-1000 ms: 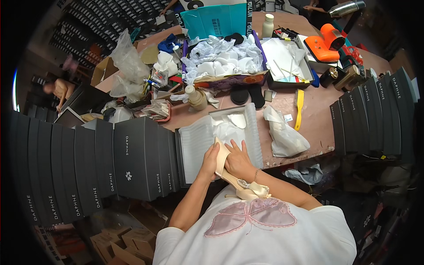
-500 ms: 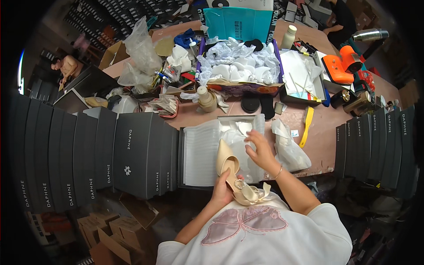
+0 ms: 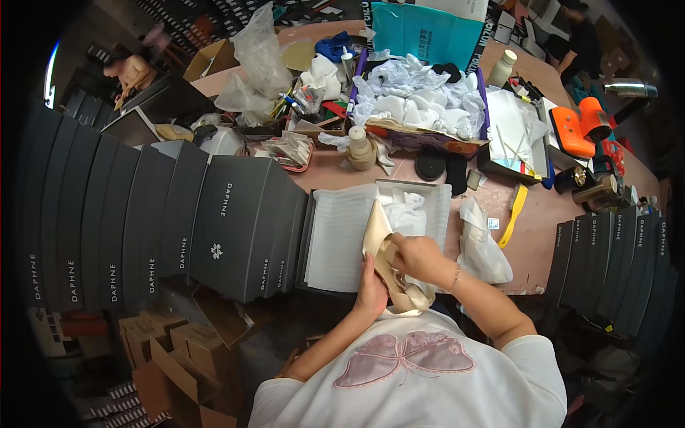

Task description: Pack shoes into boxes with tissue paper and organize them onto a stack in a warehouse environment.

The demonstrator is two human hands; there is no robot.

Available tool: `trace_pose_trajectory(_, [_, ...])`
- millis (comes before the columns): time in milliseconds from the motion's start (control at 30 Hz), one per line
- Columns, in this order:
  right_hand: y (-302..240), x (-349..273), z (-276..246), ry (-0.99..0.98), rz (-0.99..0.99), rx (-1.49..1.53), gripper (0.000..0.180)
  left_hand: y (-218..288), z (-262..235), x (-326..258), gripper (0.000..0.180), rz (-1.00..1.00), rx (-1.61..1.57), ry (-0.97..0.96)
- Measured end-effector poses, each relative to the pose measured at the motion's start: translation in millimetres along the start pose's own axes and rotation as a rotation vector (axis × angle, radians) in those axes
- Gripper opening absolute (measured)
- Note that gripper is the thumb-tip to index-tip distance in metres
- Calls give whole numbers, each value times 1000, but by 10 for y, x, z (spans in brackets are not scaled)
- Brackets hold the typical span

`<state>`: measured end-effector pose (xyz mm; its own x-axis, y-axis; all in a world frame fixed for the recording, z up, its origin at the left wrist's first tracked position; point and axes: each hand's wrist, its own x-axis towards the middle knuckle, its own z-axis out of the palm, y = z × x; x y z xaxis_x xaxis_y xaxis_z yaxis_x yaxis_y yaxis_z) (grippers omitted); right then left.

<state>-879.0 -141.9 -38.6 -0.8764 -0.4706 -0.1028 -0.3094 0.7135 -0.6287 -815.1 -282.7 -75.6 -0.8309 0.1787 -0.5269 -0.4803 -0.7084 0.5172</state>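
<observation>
A cream pointed-toe shoe (image 3: 376, 227) with a strap is held in front of my chest, toe pointing away from me. Around its side wraps my left hand (image 3: 371, 287), thumb up along the edge. My right hand (image 3: 419, 261) is closed at the shoe's opening, its fingertips hidden inside; what they grip, if anything, does not show. Just beyond lies an open shoe box lined with white foam sheet (image 3: 341, 239), with crumpled white tissue paper (image 3: 407, 214) inside. Right of the box rests a bundle in thin white wrapping (image 3: 483, 250).
Dark grey shoe boxes (image 3: 239, 221) stand in a row at left, more grey boxes (image 3: 606, 250) at right. A yellow brush (image 3: 512, 217), a squat bottle (image 3: 362, 151) and a purple-edged carton (image 3: 486, 114) of crumpled paper occupy the table. Another person (image 3: 132, 75) sits far left.
My right hand has come down from over the box to the shoe's opening and closed. The shoe has tilted in my left hand. The whole view has shifted slightly.
</observation>
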Motion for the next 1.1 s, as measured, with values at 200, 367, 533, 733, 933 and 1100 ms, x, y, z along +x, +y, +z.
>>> trace_pose_trajectory(200, [-15,-176,369,254,-291,273,20,-52,-267,77,45,-24,-65,36])
trace_pose_trajectory(367, [6,-220,250,60,41,13,14,-157,-133,-5,51,72,43,48])
trace_pose_trajectory(533, [24,27,362,37,161,361,20,-134,-31,-23,53,50,132,19])
trace_pose_trajectory(733, [640,344,88,185,60,368,28,-121,-290,91,40,-62,92,170])
trace_pose_trajectory(933, [1522,1145,698,-53,-273,-654,16,66,-344,214,38,-276,-79,147])
trace_pose_trajectory(1100, [1431,1293,726,-321,-261,-1036,20,65,-380,293,48,-317,-208,169])
